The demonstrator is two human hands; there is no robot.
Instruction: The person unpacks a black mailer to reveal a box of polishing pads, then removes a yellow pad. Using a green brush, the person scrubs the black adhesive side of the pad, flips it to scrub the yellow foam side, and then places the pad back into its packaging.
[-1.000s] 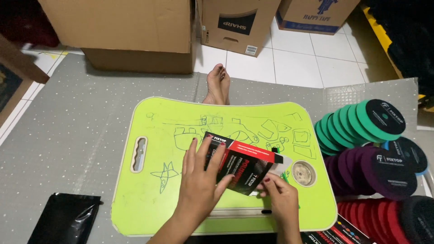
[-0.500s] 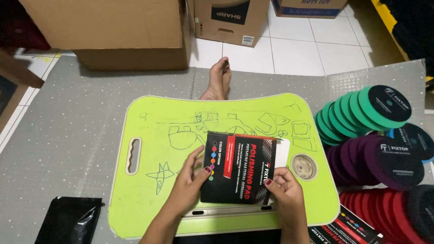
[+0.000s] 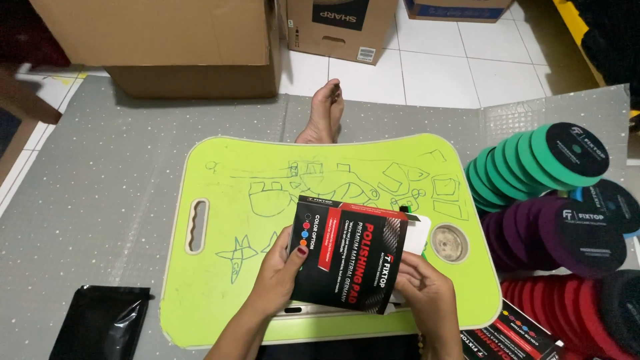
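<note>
We hold a black and red printed card sleeve (image 3: 350, 253) at the centre of the lime-green lap desk tabletop (image 3: 220, 307). Our left hand (image 3: 283, 270) pinches its 9 o'clock edge, fingers pressed together; our right hand (image 3: 427, 297) grips its 4 o'clock corner. Stacked green polishing pads (image 3: 533, 163) lie at 2 o'clock.
</note>
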